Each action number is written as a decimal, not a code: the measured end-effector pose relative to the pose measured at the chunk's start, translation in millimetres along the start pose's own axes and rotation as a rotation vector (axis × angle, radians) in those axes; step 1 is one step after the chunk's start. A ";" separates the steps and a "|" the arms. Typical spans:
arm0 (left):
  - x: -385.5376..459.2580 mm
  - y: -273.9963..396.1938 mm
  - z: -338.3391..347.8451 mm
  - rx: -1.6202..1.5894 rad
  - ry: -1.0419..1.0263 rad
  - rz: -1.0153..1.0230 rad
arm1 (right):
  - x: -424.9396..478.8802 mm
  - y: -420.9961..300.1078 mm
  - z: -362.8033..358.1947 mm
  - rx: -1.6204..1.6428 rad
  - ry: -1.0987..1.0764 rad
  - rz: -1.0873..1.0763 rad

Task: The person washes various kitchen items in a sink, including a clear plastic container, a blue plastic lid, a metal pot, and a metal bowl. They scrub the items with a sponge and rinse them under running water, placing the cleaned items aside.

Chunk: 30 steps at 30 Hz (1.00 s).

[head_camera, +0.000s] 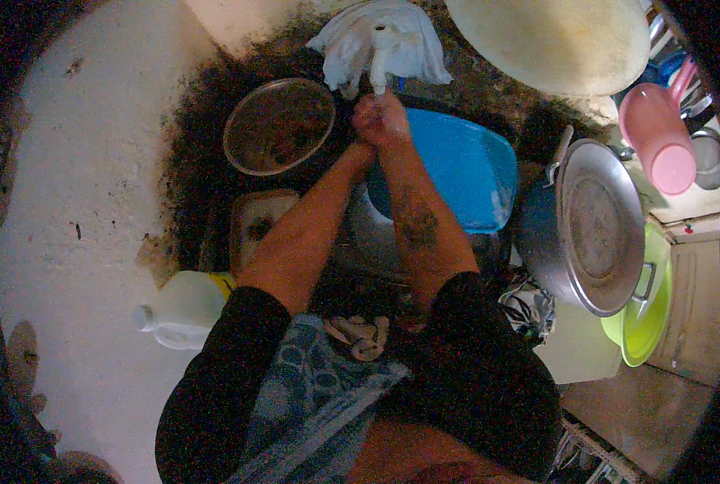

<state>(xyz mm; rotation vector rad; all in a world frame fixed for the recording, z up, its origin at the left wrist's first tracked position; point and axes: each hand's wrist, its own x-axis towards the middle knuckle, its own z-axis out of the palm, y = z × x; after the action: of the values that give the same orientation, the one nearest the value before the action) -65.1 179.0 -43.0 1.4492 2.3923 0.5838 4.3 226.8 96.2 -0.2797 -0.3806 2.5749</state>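
Observation:
My right hand (389,120) is under the spout of a faucet (378,69) draped with a white cloth (417,48). My left hand (361,158) lies against it, just below and to the left. The fingers are blurred and overlap, so whether they hold anything does not show. A blue plastic basin (465,169) is beneath and to the right of my right forearm. To the left of the hands lies a round, stained metal lid or pan (280,127). A metal vessel (369,224) shows partly between my forearms.
On the right, a large metal pot (602,227) stands near a green basin (662,290) and a pink pitcher (653,136). A translucent plastic jug (184,308) is at the left. A rectangular tray (248,236) is partly behind my left forearm. A pale round board or lid (559,42) is above.

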 end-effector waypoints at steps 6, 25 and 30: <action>0.3 -30.8 -10.1 0.005 0.006 -0.028 | -4.2 -7.0 8.2 -0.296 0.113 -0.149; -21.3 97.8 -133.0 -0.205 0.307 0.171 | -84.4 -137.7 5.8 -1.977 0.924 -0.484; -5.1 62.3 -109.1 -0.363 -0.007 -0.119 | -81.9 -132.6 5.6 -2.117 0.850 -0.554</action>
<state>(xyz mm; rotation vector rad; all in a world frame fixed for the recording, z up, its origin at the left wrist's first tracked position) -62.3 179.2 82.7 1.1442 2.2022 0.9233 133.4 292.5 154.1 -1.4624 -2.1051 0.4310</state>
